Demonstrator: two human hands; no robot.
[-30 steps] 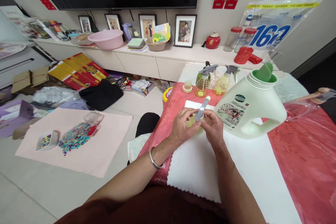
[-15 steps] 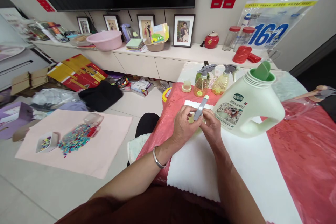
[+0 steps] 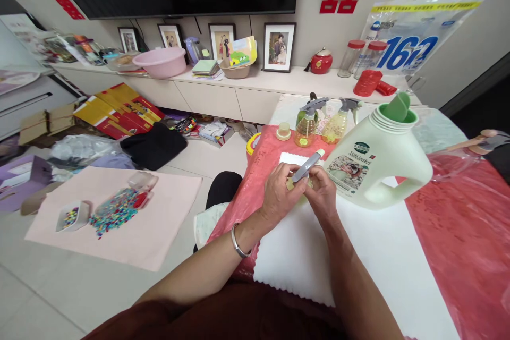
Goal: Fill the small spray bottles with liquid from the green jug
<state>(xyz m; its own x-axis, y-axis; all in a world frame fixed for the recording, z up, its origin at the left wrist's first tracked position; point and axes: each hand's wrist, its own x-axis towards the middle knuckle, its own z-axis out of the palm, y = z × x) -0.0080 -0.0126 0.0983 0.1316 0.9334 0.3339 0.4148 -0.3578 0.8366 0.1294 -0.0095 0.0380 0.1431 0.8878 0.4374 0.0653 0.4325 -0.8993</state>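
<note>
Over the white sheet [image 3: 295, 255], my left hand [image 3: 279, 194] and my right hand [image 3: 322, 191] are both closed on a small spray bottle. Its grey spray head [image 3: 305, 168] points up and to the right, ending in a pale nozzle. My fingers hide most of the pale yellow bottle below it. Just right of my right hand stands a large light green detergent jug [image 3: 370, 170] with a green scoop-like piece [image 3: 398, 108] in its mouth. Beyond my hands are an amber spray bottle [image 3: 305, 130], a yellowish spray bottle [image 3: 333, 127] and a pale round cap [image 3: 283, 130].
A clear pinkish spray bottle [image 3: 450, 163] lies at the right on red plastic sheeting [image 3: 470, 234]. Behind the table runs a white cabinet [image 3: 207, 94] with picture frames and a pink basin [image 3: 161, 62]. Colourful beads [image 3: 115, 212] lie on a pink sheet [image 3: 159, 234] on the floor.
The spray head has turned in my fingers. Its nozzle has swung to the right and slightly down. My hands stay in nearly the same place.
</note>
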